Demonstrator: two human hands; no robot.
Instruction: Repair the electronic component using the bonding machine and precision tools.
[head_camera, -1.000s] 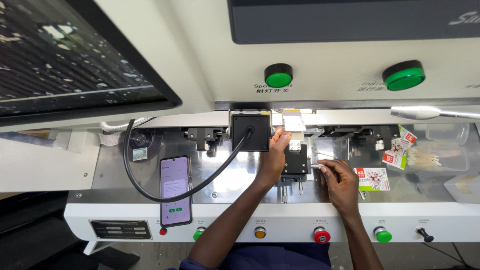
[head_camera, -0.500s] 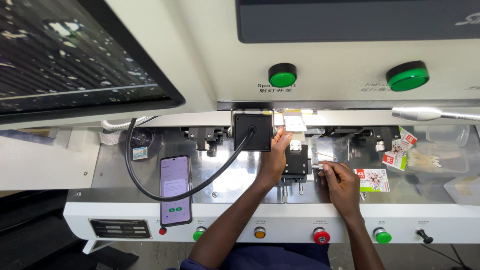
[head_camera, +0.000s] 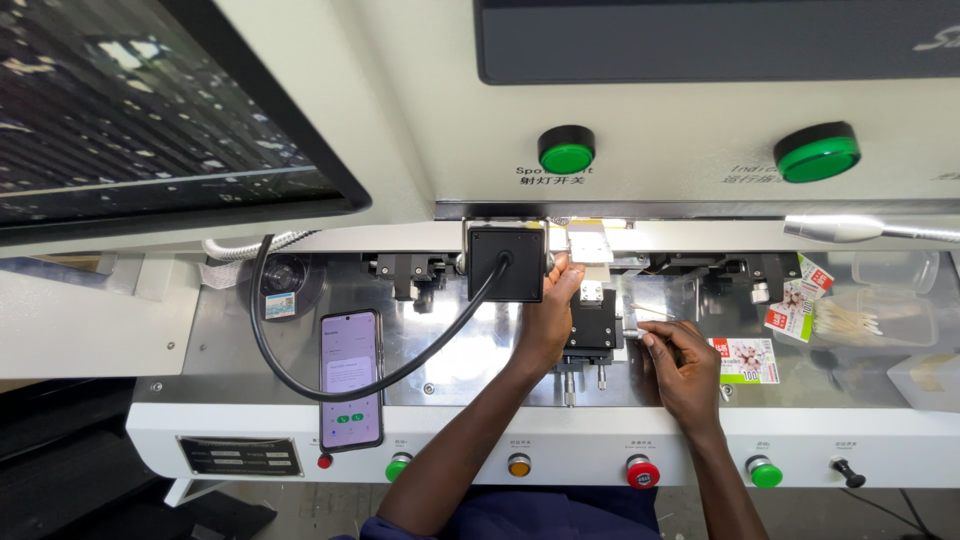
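Glossy steel deck (head_camera: 460, 350); matt black metal fixture (head_camera: 590, 330); glossy plastic buttons (head_camera: 567, 150).

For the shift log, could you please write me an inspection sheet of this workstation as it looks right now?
Surface: shiny metal deck of a white machine, with coloured push buttons along its front edge.
Job's things: small black fixture at mid-deck, below a black box.
Clutter: phone with lit screen lying flat; printed packets; clear tub of cotton swabs.
Hands: left hand rests against the fixture's left side; right hand pinches a thin stick at its right.
Cables: thick black cable loops from the box across the deck.
Surroundings: dark monitor upper left, two green buttons on the panel.
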